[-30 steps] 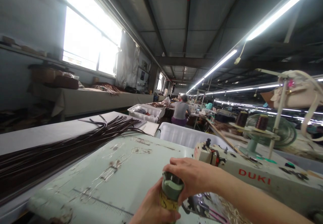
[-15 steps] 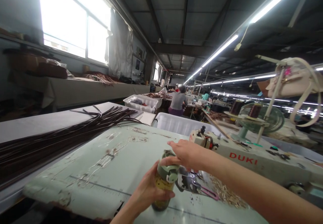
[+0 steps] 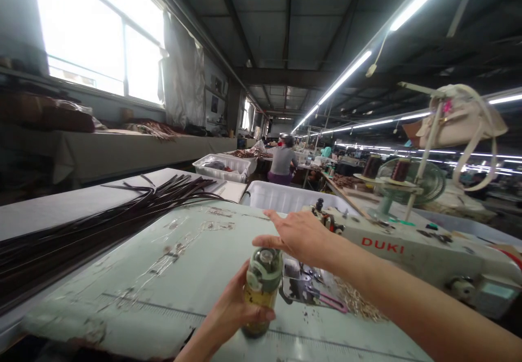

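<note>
My left hand (image 3: 240, 307) is wrapped round a drinking bottle (image 3: 261, 299) with a pale green lid and yellowish liquid inside. The bottle stands nearly upright over the front of the pale green worktop (image 3: 196, 275). Just above and behind the lid is my right hand (image 3: 296, 234), its fingers stretched out and the thumb apart from them. Whether the thumb touches the lid's far edge I cannot tell. Right of the bottle lies a small pink-handled tool (image 3: 332, 301), beside a heap of small gold-coloured metal pieces (image 3: 359, 299).
On the right stands a sewing machine (image 3: 383, 245), with thread cones (image 3: 400, 170) and a cream handbag (image 3: 460, 117) on its stand. Dark strips (image 3: 101, 220) lie along the left. White plastic bins (image 3: 293, 196) stand behind the worktop. Farther back sits a person (image 3: 283, 163).
My right hand has lifted slightly off the lid, with its thumb spreading away. The bottle has turned a little in my left hand. The view has swung slightly right.
</note>
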`<state>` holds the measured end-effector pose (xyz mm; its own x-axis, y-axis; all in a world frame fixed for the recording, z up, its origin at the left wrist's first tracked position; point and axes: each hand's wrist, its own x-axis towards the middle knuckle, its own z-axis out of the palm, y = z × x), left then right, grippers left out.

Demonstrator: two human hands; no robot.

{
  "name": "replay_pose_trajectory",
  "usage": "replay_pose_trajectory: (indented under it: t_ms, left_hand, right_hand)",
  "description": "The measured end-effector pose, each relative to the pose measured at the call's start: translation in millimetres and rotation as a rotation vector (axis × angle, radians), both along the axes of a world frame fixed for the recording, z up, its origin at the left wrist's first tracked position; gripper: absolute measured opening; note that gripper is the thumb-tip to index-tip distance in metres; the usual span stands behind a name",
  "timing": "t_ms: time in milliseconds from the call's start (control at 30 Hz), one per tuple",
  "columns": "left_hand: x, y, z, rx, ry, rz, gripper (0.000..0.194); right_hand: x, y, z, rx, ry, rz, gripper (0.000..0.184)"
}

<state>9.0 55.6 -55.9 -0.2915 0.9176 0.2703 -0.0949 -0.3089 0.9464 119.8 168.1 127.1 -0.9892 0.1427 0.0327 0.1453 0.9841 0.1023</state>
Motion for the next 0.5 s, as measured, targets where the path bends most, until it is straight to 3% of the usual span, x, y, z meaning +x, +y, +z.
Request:
replay_pose_trajectory:
  t_ms: [100,167,367,500]
  left_hand:
    - [-2.4,-7.9,6.1,0.005,0.014,-0.028,0.08]
    - [-4.5,-13.1,10.3,0.023,0.053,-0.018,0.079]
    - [-8.0,-18.0,11.1,0.04,0.129,0.019,0.073]
    - [-7.6,-14.2,7.0,-0.01,0.088,0.05,0.069]
  right_hand:
    - [7.1,4.0,9.9,-0.223,-0.14,0.269,0.084]
    - [8.3,7.2,10.9,-0.27,-0.223,0.388,0.085]
    - [-0.5,12.8,-1.5,-0.248,-0.234,0.338,0.073]
    - [1.3,4.3,-8.6,-0.272,-0.257,0.056,0.059]
